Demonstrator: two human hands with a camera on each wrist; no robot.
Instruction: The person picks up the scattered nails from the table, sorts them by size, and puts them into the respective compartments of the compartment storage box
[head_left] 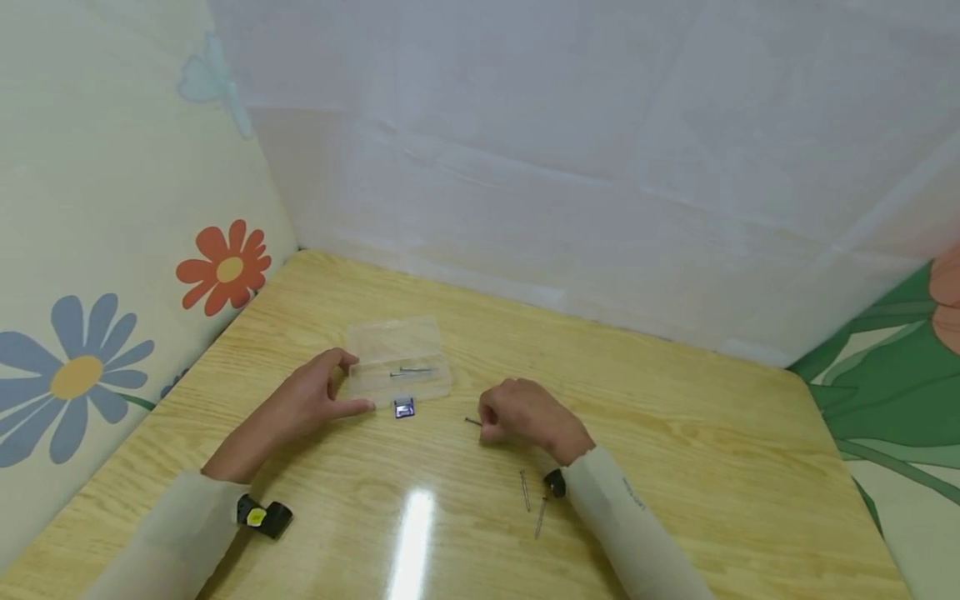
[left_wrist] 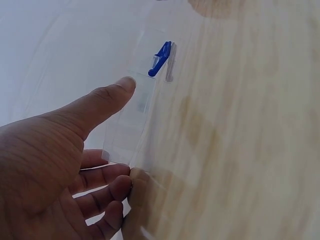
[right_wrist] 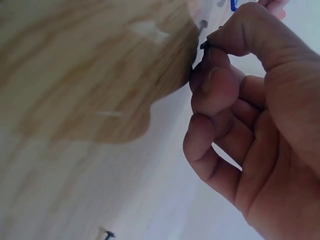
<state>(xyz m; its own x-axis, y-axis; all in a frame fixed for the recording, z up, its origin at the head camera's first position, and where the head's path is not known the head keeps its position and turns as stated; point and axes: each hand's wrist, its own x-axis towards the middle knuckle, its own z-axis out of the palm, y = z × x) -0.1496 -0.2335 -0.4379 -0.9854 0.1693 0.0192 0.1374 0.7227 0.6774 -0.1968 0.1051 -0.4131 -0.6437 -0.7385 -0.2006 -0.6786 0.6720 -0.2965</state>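
Note:
A clear plastic box (head_left: pixel 372 387) lies with its lid (head_left: pixel 393 337) folded back and a blue latch (head_left: pixel 404 408) hanging at its front. Inside it are a few nails (head_left: pixel 412 372). My left hand (head_left: pixel 307 397) holds the box's left end, the thumb along the front and the fingers at the end wall (left_wrist: pixel 117 150). To the right of the box, low over the table, my right hand (head_left: pixel 528 417) pinches a nail (head_left: pixel 472 421) between thumb and index finger. Its dark end (right_wrist: pixel 205 45) shows at the fingertips in the right wrist view; the rest is mostly hidden.
Two loose nails, one (head_left: pixel 525 490) and another (head_left: pixel 541 518), lie on the wooden table (head_left: pixel 337 533) beside the right sleeve. A white sheet (head_left: pixel 525 167) rises behind the table's far edge. Flower-patterned panels (head_left: pixel 112 208) stand at both sides.

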